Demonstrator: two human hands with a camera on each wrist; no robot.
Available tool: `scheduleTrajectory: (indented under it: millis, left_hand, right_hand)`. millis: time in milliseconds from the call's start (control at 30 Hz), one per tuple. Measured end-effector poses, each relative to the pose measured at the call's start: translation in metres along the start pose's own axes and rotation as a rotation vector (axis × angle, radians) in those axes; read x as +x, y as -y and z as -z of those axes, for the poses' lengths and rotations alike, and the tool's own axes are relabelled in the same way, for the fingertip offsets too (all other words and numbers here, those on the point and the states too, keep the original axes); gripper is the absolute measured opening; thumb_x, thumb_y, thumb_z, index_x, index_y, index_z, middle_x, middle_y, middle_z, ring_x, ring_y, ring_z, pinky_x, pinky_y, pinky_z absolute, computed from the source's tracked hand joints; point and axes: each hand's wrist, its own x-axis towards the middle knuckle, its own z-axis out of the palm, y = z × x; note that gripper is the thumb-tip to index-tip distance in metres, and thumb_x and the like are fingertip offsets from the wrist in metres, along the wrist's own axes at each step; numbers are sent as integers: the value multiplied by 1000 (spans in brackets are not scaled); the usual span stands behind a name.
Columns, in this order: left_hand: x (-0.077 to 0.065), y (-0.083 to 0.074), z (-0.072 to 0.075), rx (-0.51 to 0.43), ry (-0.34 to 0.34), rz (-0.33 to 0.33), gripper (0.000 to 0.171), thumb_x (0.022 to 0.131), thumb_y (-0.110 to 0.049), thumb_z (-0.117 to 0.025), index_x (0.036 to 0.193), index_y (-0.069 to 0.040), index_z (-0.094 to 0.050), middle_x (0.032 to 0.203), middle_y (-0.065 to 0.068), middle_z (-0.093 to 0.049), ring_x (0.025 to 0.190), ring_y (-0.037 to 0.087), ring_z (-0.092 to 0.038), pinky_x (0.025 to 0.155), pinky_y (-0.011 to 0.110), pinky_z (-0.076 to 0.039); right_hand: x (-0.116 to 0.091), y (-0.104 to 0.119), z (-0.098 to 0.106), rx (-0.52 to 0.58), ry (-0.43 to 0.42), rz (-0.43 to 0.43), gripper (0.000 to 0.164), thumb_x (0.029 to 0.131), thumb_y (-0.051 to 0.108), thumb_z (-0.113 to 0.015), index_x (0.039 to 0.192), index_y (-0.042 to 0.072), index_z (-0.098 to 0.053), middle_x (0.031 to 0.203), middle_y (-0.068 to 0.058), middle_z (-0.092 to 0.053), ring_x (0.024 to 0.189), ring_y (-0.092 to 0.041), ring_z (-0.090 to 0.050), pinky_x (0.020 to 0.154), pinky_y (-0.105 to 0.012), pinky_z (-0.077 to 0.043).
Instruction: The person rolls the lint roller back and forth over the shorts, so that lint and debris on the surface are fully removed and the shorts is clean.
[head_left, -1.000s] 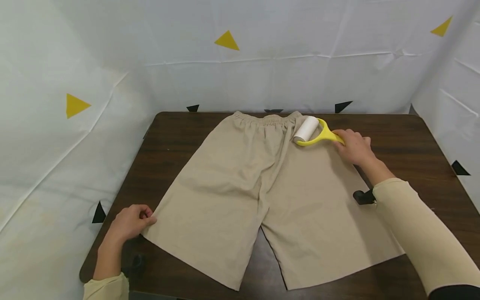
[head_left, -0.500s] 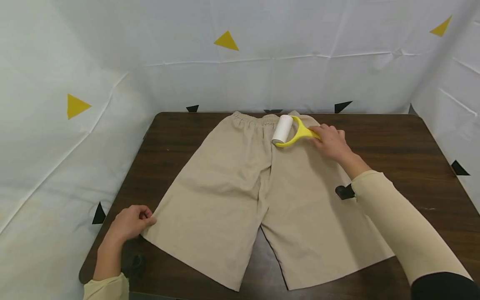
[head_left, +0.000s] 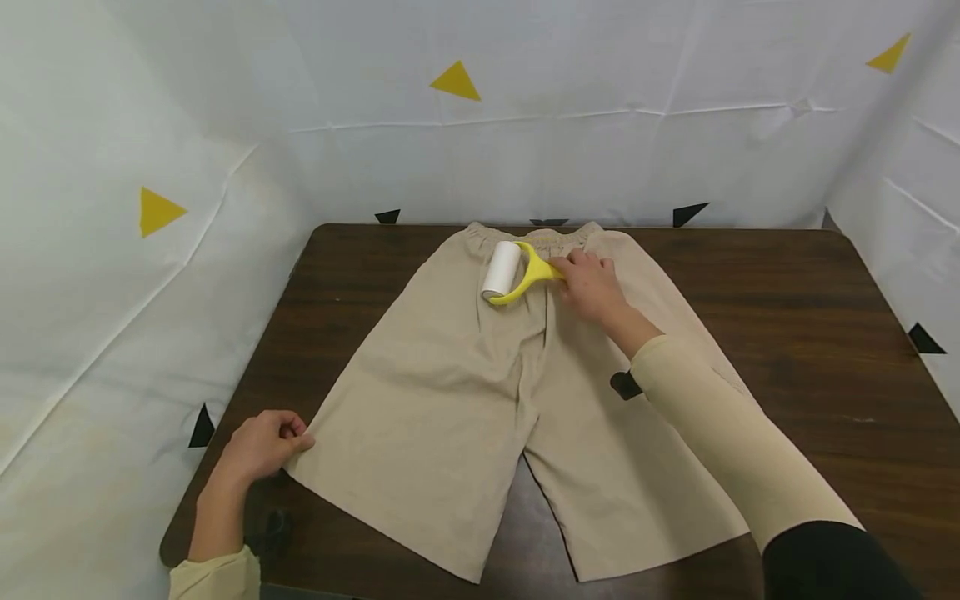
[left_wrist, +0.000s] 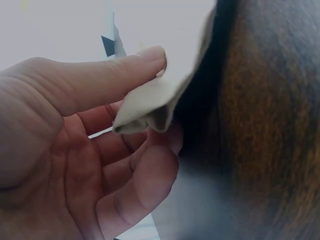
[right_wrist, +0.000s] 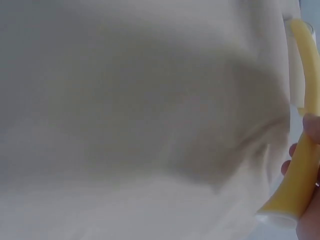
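Beige shorts (head_left: pixel 420 400) with a gathered waistband lie spread flat, waist at the far side and legs toward me. My right hand (head_left: pixel 591 287) grips the yellow handle of a lint roller (head_left: pixel 501 271), whose white roll rests on the shorts just below the waistband, left of centre. In the right wrist view the thumb and fingers wrap round the yellow handle (right_wrist: pixel 295 185). At the lower left corner of the left leg, my left hand (head_left: pixel 262 446) holds the hem. The left wrist view shows the thumb and fingers pinching the folded fabric edge (left_wrist: pixel 150 102).
The shorts lie on a dark wood-grain table (head_left: pixel 810 333) with rounded corners. White sheeting (head_left: pixel 570 150) marked with yellow and black triangles stands round its back and sides. A dark, blurred object (head_left: pixel 272 529) lies beside my left wrist.
My right hand has moved the lint roller leftward along the shorts below the waistband, from the right side to left of centre. My left hand stays at the hem corner.
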Motion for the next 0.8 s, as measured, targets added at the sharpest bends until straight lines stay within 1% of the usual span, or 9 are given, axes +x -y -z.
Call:
scheduleTrajectory:
  millis: [133, 367, 500, 633, 800]
  left_hand:
    - [2, 1, -2, -7, 5, 6, 20, 89, -26, -72, 86, -7, -65, 74, 2, -55, 64, 18, -51, 54, 34, -42]
    - [2, 3, -1, -13, 6, 15, 20, 89, -26, -72, 85, -7, -64, 73, 3, -55, 64, 18, -51, 53, 34, -44]
    - [1, 4, -1, -19, 8, 19, 20, 89, -25, -72, 85, -7, -64, 73, 3, -55, 64, 19, -51, 53, 34, -44]
    - [1, 4, -1, -20, 7, 24, 20, 89, -25, -72, 86, -7, -64, 74, 3, -55, 64, 19, -51, 53, 34, -44]
    - [2, 4, -1, -23, 9, 23, 21, 89, -26, -72, 86, -7, -64, 73, 3, -55, 63, 18, -51, 53, 34, -44]
  right_hand:
    - [7, 22, -9, -28, 2, -15, 39, 101, 14, -50, 140, 10, -50, 116, -16, -49, 107, -36, -45, 89, -52, -31]
    - [23, 57, -22, -58, 25, -11, 40, 102, 16, -51, 142, 13, -49, 119, -13, -50, 109, -33, -44, 92, -50, -32]
    - [31, 76, -31, -65, 19, -9, 38, 103, 19, -48, 141, 15, -50, 119, -11, -50, 108, -31, -44, 94, -48, -32]
    - [35, 89, -38, -52, -8, 14, 37, 103, 19, -49, 140, 15, -51, 116, -10, -51, 105, -30, -45, 93, -47, -33]
    - [37, 95, -38, -40, -24, 19, 37, 102, 19, -51, 140, 15, -52, 115, -10, -51, 107, -30, -45, 94, -46, -33]
